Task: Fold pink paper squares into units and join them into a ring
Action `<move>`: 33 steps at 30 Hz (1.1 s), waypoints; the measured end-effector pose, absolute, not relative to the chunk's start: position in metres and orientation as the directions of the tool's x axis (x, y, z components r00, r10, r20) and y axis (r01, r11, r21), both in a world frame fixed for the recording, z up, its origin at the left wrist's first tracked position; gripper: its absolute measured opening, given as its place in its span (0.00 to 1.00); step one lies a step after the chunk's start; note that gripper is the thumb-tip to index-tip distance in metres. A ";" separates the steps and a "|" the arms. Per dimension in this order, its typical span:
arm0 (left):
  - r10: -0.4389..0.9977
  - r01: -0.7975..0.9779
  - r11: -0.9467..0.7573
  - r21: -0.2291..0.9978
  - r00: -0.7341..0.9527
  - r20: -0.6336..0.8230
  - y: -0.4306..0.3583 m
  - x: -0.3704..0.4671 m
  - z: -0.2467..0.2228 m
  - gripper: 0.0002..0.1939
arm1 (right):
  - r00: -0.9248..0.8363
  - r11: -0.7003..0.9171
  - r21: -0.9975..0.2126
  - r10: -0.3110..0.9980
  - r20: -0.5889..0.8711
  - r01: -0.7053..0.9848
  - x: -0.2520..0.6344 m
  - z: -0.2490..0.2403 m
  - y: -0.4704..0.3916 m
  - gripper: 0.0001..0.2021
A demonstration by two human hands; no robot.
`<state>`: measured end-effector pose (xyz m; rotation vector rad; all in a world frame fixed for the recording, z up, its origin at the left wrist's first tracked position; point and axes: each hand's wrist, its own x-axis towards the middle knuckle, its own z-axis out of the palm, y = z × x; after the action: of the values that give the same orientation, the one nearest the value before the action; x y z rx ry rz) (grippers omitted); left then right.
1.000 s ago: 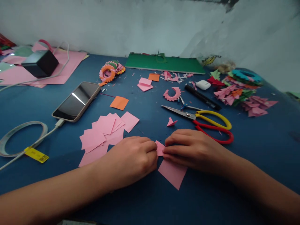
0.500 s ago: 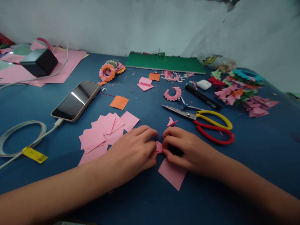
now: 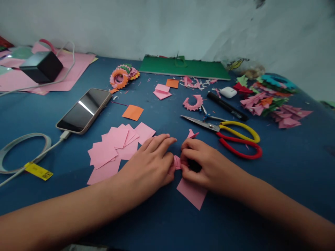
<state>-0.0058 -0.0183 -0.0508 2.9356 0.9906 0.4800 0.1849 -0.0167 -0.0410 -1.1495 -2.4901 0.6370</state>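
Left hand [image 3: 150,164] has uncurled somewhat, both hands [image 3: 205,164] pinching folded pink paper [image 3: 177,162] between them.

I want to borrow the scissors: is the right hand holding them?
No, the scissors lie on the blue tabletop, apart from the right hand, which pinches a small folded piece of pink paper.
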 end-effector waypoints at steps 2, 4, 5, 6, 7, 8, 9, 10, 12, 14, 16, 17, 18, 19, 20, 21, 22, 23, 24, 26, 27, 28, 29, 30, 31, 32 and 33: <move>0.611 0.585 -0.792 0.175 0.757 0.233 -0.017 -0.008 -0.050 0.13 | -0.618 0.576 -0.519 0.778 0.113 0.632 0.184 -0.042 -0.017 0.06; 0.637 0.594 -0.769 0.236 0.743 0.205 -0.016 -0.009 -0.048 0.13 | -0.615 0.578 -0.518 0.779 0.121 0.630 0.185 -0.042 -0.017 0.06; 0.650 0.602 -0.758 0.252 0.732 0.205 -0.017 -0.009 -0.047 0.13 | -0.615 0.580 -0.520 0.778 0.126 0.627 0.185 -0.042 -0.017 0.06; 0.661 0.611 -0.748 0.259 0.721 0.207 -0.017 -0.008 -0.047 0.13 | -0.616 0.582 -0.522 0.777 0.130 0.623 0.185 -0.042 -0.017 0.06; 0.673 0.623 -0.738 0.261 0.710 0.209 -0.018 -0.008 -0.046 0.14 | -0.617 0.582 -0.526 0.776 0.130 0.621 0.185 -0.042 -0.017 0.06; 0.684 0.635 -0.728 0.260 0.699 0.209 -0.019 -0.007 -0.045 0.14 | -0.616 0.579 -0.531 0.777 0.130 0.619 0.185 -0.042 -0.017 0.06; 0.696 0.647 -0.716 0.260 0.688 0.204 -0.020 -0.006 -0.044 0.15 | -0.612 0.574 -0.535 0.780 0.129 0.619 0.185 -0.041 -0.017 0.06; 0.710 0.662 -0.703 0.261 0.677 0.195 -0.021 -0.006 -0.043 0.15 | -0.607 0.569 -0.539 0.784 0.127 0.621 0.184 -0.041 -0.017 0.06; 0.734 0.686 -0.677 0.267 0.656 0.175 -0.022 -0.006 -0.042 0.15 | -0.595 0.561 -0.541 0.793 0.133 0.626 0.184 -0.041 -0.018 0.06; 0.758 0.703 -0.649 0.291 0.633 0.159 -0.021 -0.007 -0.042 0.14 | -0.587 0.561 -0.535 0.797 0.144 0.631 0.183 -0.040 -0.019 0.06; 0.778 0.707 -0.619 0.342 0.611 0.146 -0.019 -0.008 -0.043 0.13 | -0.581 0.559 -0.532 0.801 0.146 0.636 0.184 -0.040 -0.020 0.07; 0.788 0.705 -0.603 0.374 0.599 0.142 -0.018 -0.008 -0.043 0.11 | -0.579 0.554 -0.535 0.803 0.140 0.638 0.184 -0.040 -0.020 0.07; 0.798 0.700 -0.586 0.409 0.587 0.138 -0.017 -0.009 -0.044 0.09 | -0.576 0.545 -0.539 0.807 0.129 0.642 0.185 -0.041 -0.020 0.08; 0.806 0.692 -0.570 0.442 0.577 0.136 -0.016 -0.009 -0.044 0.08 | -0.572 0.536 -0.546 0.811 0.121 0.644 0.186 -0.041 -0.019 0.09; 0.811 0.683 -0.557 0.472 0.571 0.130 -0.015 -0.010 -0.044 0.07 | -0.567 0.524 -0.554 0.816 0.110 0.647 0.187 -0.041 -0.019 0.10; 0.813 0.675 -0.545 0.498 0.570 0.118 -0.014 -0.011 -0.043 0.07 | -0.564 0.512 -0.563 0.820 0.097 0.648 0.189 -0.041 -0.017 0.10; 0.814 0.666 -0.533 0.522 0.572 0.101 -0.013 -0.012 -0.042 0.07 | -0.565 0.503 -0.573 0.821 0.083 0.647 0.190 -0.041 -0.016 0.10; 0.812 0.658 -0.522 0.542 0.578 0.081 -0.013 -0.013 -0.041 0.06 | -0.567 0.494 -0.583 0.821 0.068 0.645 0.192 -0.041 -0.014 0.10; 0.809 0.652 -0.510 0.561 0.585 0.057 -0.012 -0.014 -0.039 0.04 | -0.571 0.486 -0.592 0.819 0.053 0.642 0.195 -0.041 -0.012 0.09; 0.799 0.641 -0.490 0.590 0.601 0.011 -0.011 -0.017 -0.035 0.04 | -0.583 0.475 -0.609 0.812 0.024 0.636 0.199 -0.040 -0.009 0.06; 0.795 0.640 -0.485 0.596 0.607 -0.006 -0.010 -0.017 -0.034 0.05 | -0.593 0.472 -0.618 0.805 0.010 0.629 0.202 -0.039 -0.007 0.05; 0.790 0.640 -0.485 0.596 0.613 -0.015 -0.010 -0.018 -0.033 0.07 | -0.605 0.469 -0.628 0.796 -0.004 0.621 0.204 -0.038 -0.006 0.03; 0.783 0.640 -0.494 0.588 0.621 -0.018 -0.009 -0.019 -0.032 0.08 | -0.620 0.471 -0.639 0.785 -0.012 0.609 0.206 -0.037 -0.005 0.02; 0.777 0.641 -0.509 0.575 0.629 -0.013 -0.009 -0.020 -0.032 0.09 | -0.637 0.477 -0.648 0.771 -0.016 0.594 0.208 -0.036 -0.005 0.01; 0.768 0.640 -0.531 0.555 0.640 -0.002 -0.009 -0.020 -0.032 0.10 | -0.654 0.486 -0.655 0.757 -0.016 0.579 0.210 -0.035 -0.005 0.02; 0.756 0.636 -0.560 0.531 0.655 0.014 -0.010 -0.021 -0.033 0.11 | -0.667 0.497 -0.658 0.745 -0.011 0.566 0.212 -0.035 -0.005 0.04; 0.736 0.627 -0.597 0.500 0.676 0.031 -0.011 -0.022 -0.034 0.12 | -0.678 0.510 -0.657 0.735 -0.003 0.556 0.213 -0.035 -0.005 0.05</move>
<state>-0.0220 -0.0109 -0.0335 2.4359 1.0585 0.3244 0.2130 -0.0052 -0.0347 -1.0873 -2.4786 0.9295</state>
